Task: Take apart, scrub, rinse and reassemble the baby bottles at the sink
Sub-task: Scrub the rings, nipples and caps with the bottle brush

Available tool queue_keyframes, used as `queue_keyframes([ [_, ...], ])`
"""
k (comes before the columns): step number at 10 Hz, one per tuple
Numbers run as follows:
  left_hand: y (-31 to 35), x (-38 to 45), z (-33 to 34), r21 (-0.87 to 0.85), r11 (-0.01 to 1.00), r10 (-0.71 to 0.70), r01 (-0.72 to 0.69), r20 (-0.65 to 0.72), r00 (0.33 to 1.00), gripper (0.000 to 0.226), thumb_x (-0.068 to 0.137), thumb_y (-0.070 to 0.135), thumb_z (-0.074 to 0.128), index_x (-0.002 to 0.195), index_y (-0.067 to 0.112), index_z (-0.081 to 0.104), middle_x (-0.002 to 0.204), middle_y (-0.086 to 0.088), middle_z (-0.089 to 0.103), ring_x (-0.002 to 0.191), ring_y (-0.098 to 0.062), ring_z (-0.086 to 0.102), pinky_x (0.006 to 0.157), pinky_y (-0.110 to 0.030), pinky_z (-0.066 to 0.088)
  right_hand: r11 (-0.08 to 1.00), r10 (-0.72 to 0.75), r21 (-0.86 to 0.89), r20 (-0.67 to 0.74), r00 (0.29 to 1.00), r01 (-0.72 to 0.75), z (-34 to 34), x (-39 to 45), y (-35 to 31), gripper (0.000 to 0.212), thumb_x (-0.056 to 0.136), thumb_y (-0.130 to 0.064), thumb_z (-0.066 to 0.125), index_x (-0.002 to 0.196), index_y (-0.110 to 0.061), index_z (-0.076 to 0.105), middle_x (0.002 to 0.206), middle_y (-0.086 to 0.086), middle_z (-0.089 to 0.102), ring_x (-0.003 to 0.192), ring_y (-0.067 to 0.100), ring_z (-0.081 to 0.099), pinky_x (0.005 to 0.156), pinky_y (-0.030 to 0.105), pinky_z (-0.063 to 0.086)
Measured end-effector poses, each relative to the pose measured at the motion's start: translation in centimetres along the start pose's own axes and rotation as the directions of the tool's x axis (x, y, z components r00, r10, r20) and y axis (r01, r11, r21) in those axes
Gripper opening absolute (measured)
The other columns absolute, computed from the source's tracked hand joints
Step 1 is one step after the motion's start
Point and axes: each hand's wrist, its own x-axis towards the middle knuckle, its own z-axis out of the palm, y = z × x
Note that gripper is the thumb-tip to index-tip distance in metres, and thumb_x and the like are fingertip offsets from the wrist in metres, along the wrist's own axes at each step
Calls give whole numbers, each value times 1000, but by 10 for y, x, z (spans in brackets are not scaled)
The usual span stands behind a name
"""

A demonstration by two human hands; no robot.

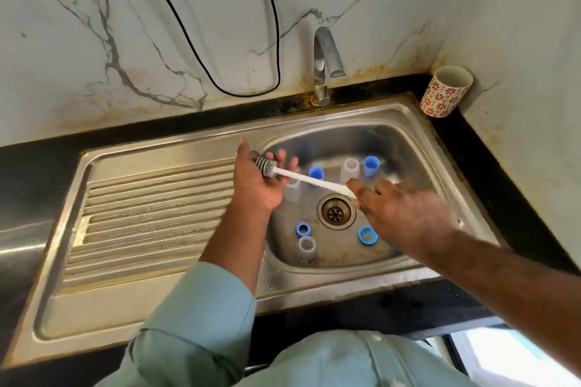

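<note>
- Over the stainless steel sink basin (408, 148), held crosswise: long white-handled bottle brush with grey bristle head (301, 178), long axis running from upper left down to lower right.
- Left hand (256, 182): palm up, fingers spread wide and relaxed, bristle head lying against the palm; resting there rather than gripped, as far as can be judged.
- Right hand (405, 214): fingertips pinching the handle's lower end, back of the hand toward the camera.
- Down on the basin floor, all apart: clear plastic bottle body (350, 169) upright at the rear, second clear bottle body (292, 189) just under the brush handle beside the left hand, third clear bottle body (306, 248) at the front.
- Round about them: blue cap (371, 165) and second blue cap (316, 173) at the rear, blue screw ring (302, 229) and second blue ring (367, 235) either side of the round drain strainer (336, 212).
- Judged next: scrubbing. Nearest body to the bristle end is the one under the handle, just right of the left hand; left hand better placed to lift it, right hand already set to drive the brush in lengthwise.
- Chrome tap (325, 63) at the rear; no water seen running.
- Writing: none legible; faint marks on the front bottle too small to read. Red flower-patterned cup (445, 93) on the corner counter, pattern only.
</note>
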Motion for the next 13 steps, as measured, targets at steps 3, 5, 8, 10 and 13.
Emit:
queue_keyframes([
  [3,11,3,-1,-46,997,66,-57,218,974,39,100,42,43,71,19,54,78,-3,65,81,-23,70,85,-48,54,464,98,775,435,895,-428,-6,12,18,28,90,-50,60,113,-33,60,77,-3,64,56,11,56,53,25,46],
  [5,-3,-11,22,-146,974,196,-172,171,966,40,100,46,42,70,22,53,78,-1,65,81,-21,67,83,-44,53,988,157,33,-142,977,-154,5,5,44,41,97,-56,31,124,-30,48,93,-7,62,81,13,59,67,31,52],
  [8,-2,-15,34,-119,968,247,-223,254,935,36,95,50,48,71,23,52,78,4,67,85,-18,68,90,-46,49,658,104,683,332,938,-315,-6,10,67,32,92,-57,53,113,-34,59,89,-7,63,69,10,57,61,28,47],
  [10,1,-15,41,-64,966,257,-249,211,943,38,94,52,51,69,24,50,67,4,62,76,-19,69,87,-46,51,501,20,786,409,912,-363,-8,2,54,41,97,-57,42,104,-20,59,66,-5,46,49,8,41,45,23,35],
  [13,2,-11,40,-123,960,269,-252,148,952,43,92,54,54,64,21,50,57,4,54,62,-16,63,92,-46,50,936,265,249,-28,964,-250,-12,12,47,47,98,-60,18,95,-27,52,82,-7,56,71,11,53,61,26,43],
])
